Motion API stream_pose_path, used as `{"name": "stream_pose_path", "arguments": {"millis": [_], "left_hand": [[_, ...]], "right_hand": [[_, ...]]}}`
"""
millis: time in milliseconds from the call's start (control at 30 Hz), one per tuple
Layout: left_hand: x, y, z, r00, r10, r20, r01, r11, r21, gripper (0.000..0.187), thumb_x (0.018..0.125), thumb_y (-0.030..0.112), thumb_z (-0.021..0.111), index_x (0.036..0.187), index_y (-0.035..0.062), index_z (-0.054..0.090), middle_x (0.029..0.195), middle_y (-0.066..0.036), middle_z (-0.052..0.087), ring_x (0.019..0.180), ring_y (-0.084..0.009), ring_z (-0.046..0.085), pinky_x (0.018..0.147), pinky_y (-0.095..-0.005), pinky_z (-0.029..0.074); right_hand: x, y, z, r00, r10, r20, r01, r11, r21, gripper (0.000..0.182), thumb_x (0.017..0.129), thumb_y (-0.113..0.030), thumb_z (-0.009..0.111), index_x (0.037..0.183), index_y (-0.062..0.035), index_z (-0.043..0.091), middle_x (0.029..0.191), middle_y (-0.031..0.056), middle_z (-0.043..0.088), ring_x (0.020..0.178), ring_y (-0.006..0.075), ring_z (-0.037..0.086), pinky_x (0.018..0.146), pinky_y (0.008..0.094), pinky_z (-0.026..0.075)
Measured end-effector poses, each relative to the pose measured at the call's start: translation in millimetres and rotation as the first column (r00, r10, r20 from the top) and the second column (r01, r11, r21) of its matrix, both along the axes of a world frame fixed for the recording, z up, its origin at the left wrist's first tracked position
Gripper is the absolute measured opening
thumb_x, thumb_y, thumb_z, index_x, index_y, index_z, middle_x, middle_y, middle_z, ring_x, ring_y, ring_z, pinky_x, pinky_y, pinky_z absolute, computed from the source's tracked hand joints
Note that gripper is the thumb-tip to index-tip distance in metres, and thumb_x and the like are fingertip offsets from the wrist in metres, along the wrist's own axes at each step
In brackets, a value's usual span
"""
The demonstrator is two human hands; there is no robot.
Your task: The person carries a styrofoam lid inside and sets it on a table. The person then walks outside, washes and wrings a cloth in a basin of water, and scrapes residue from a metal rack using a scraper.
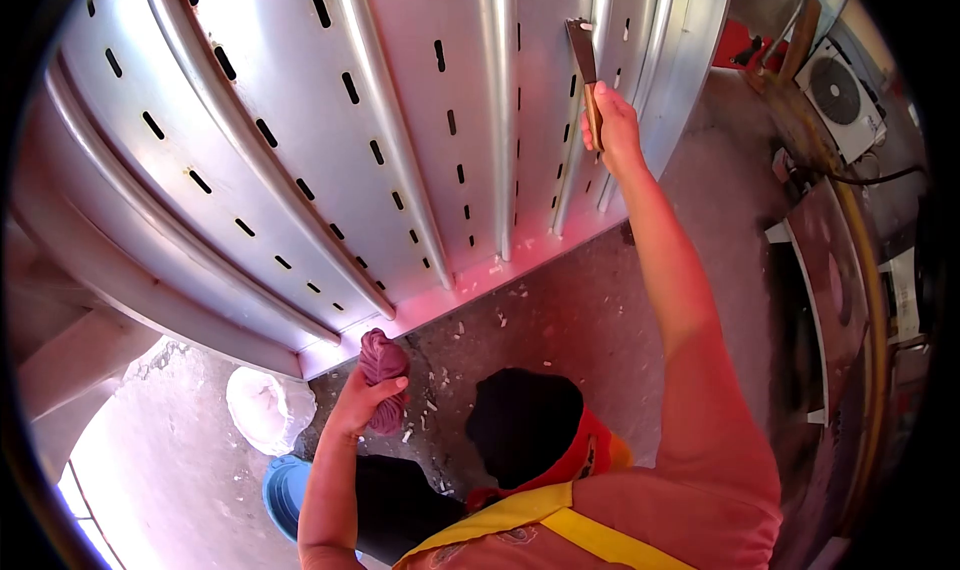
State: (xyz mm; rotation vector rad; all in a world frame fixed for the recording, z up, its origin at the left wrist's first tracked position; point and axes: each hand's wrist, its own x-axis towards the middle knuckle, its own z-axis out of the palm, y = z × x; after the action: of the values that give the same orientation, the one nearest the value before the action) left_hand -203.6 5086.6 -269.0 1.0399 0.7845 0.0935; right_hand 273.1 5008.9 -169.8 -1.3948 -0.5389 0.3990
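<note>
My right hand (612, 130) is closed around the wooden handle of a scraper (582, 55), raised high on the right side of a large metal panel (300, 65). The scraper's dark blade points up, its tip right at one of the panel's tubes, beside a small white bit (585, 27). Lower left, my left hand (370, 395) grips a bundled purplish-brown rag (382, 370), thumb across its side. The rag overlaps the panel's bottom edge in this view. Long tubes and rows of dark slots run along the panel.
White scraps (430, 405) litter the concrete floor (680, 370) below the panel. At lower left stand a white bag-lined container (268, 410) and a blue bucket (287, 495). A white fan unit (842, 100) and a metal frame (825, 270) are at the right.
</note>
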Motion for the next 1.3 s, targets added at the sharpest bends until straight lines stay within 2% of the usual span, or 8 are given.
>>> {"name": "stream_pose_path", "arguments": {"millis": [300,400,600,800,933,1067,1233,1300], "left_hand": [[-5.7,4.7,-2.1,1.0,0.001,-0.012,-0.002,1.0,-0.015,0.041,0.075,0.013,0.075,0.108,0.0021,0.052,0.095,-0.005,0.058,0.08,-0.0172,0.061,0.069,-0.0339,0.054],[-2.0,0.2,-1.0,0.998,0.064,0.009,-0.064,0.998,0.022,0.042,0.075,0.013,0.075,0.109,0.0021,0.052,0.094,-0.005,0.059,0.079,-0.0167,0.061,0.067,-0.0331,0.053],[1.7,-0.1,-1.5,1.0,0.016,0.025,-0.017,1.0,0.011,0.043,0.076,0.013,0.075,0.11,0.0023,0.052,0.093,-0.005,0.059,0.078,-0.0165,0.061,0.068,-0.0329,0.052],[3.1,-0.6,-1.8,1.0,-0.016,0.014,0.016,1.0,-0.014,0.044,0.075,0.013,0.075,0.111,0.0024,0.051,0.094,-0.005,0.059,0.078,-0.0168,0.061,0.07,-0.0324,0.052],[5.1,-2.9,2.0,0.999,0.046,0.029,-0.046,0.999,0.001,0.044,0.075,0.012,0.075,0.111,0.0027,0.051,0.094,-0.005,0.059,0.078,-0.0172,0.061,0.07,-0.0325,0.052],[-3.3,-2.4,-5.8,1.0,0.007,0.006,-0.007,1.0,0.017,0.043,0.076,0.014,0.074,0.112,0.0016,0.052,0.097,-0.007,0.06,0.082,-0.0191,0.062,0.07,-0.0349,0.054],[-3.3,-1.6,-1.9,0.999,0.034,0.024,-0.035,0.999,0.031,0.044,0.076,0.015,0.075,0.111,0.0014,0.052,0.097,-0.007,0.06,0.082,-0.0191,0.062,0.07,-0.035,0.054],[-3.7,-0.6,-0.2,0.999,0.042,0.024,-0.043,0.999,0.003,0.045,0.075,0.014,0.076,0.111,0.002,0.051,0.094,-0.005,0.059,0.077,-0.0179,0.062,0.067,-0.0334,0.052]], "right_hand": [[6.0,11.1,39.6,0.999,0.031,0.009,-0.031,0.999,0.023,0.043,0.097,-0.043,0.044,0.085,-0.0035,0.055,0.058,0.0047,0.052,0.041,0.0128,0.045,0.038,0.0276,0.035],[5.6,5.3,52.0,0.998,0.039,0.046,-0.034,0.994,-0.104,0.044,0.097,-0.045,0.043,0.088,-0.0033,0.052,0.059,0.0046,0.05,0.043,0.0131,0.044,0.039,0.0285,0.034],[6.7,3.1,57.2,0.994,0.063,0.089,-0.049,0.987,-0.153,0.045,0.097,-0.046,0.042,0.086,-0.0037,0.053,0.058,0.0042,0.05,0.042,0.0134,0.043,0.039,0.0287,0.035],[13.5,12.8,72.8,0.995,0.056,0.086,-0.05,0.996,-0.07,0.046,0.096,-0.047,0.044,0.087,-0.0036,0.055,0.058,0.0045,0.05,0.041,0.0142,0.043,0.038,0.0288,0.033],[9.0,14.0,70.2,0.999,0.003,0.039,0.001,0.993,-0.121,0.045,0.096,-0.046,0.044,0.088,-0.0028,0.055,0.059,0.0044,0.05,0.041,0.0138,0.043,0.037,0.0292,0.033],[14.4,23.4,76.0,0.993,0.001,0.119,-0.005,0.999,0.032,0.043,0.097,-0.044,0.045,0.088,-0.0033,0.054,0.059,0.0041,0.05,0.041,0.0139,0.043,0.037,0.0292,0.032],[0.0,8.1,50.1,1.0,-0.023,0.002,0.023,0.995,-0.1,0.043,0.097,-0.044,0.043,0.085,-0.0046,0.054,0.06,0.0045,0.051,0.045,0.0137,0.046,0.039,0.0284,0.034],[6.9,15.7,56.1,0.999,0.006,0.042,-0.004,0.999,-0.044,0.043,0.097,-0.045,0.043,0.085,-0.0046,0.054,0.06,0.0042,0.051,0.045,0.0136,0.046,0.04,0.0284,0.035]]}}
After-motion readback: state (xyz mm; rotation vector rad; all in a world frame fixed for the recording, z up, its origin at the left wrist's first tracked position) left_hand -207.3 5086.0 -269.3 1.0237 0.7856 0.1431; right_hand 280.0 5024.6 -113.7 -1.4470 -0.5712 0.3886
